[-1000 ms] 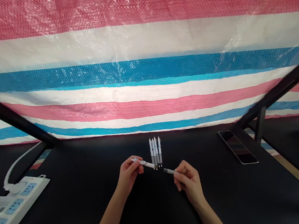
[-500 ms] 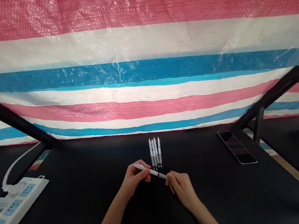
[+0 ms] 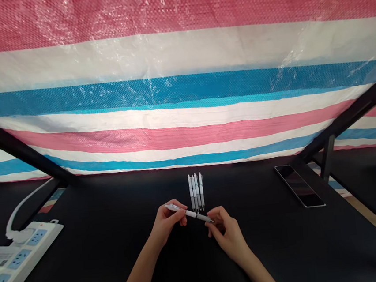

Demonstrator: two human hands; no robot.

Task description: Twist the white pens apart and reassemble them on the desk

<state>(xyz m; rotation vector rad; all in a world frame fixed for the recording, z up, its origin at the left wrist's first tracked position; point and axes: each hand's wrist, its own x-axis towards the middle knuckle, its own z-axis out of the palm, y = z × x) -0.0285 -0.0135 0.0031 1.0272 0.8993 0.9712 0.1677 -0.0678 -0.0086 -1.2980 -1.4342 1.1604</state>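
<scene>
A white and grey click pen (image 3: pixel 198 215) with a dark band slants above the table, its tip pointing right. Its clip end sits in my left hand (image 3: pixel 165 223), pinched between thumb and fingers. My right hand (image 3: pixel 228 232) is around the pen's tip end, thumb and index finger parted, with the tip showing between them; whether a finger touches it I cannot tell. Just beyond both hands, several similar pens (image 3: pixel 194 192) lie side by side on the black table (image 3: pixel 114 201), their tips toward me.
A smartphone (image 3: pixel 299 185) lies at the right. At the left stands a white power strip (image 3: pixel 29 254) with a plugged-in cable (image 3: pixel 23 203). Black metal bars (image 3: pixel 29 154) rise at both sides, and a striped plastic sheet (image 3: pixel 187 134) hangs behind the table.
My right hand's fingers have loosened from the pen's grey end, exposing its tip. The pen and my left hand have shifted slightly left and up.
</scene>
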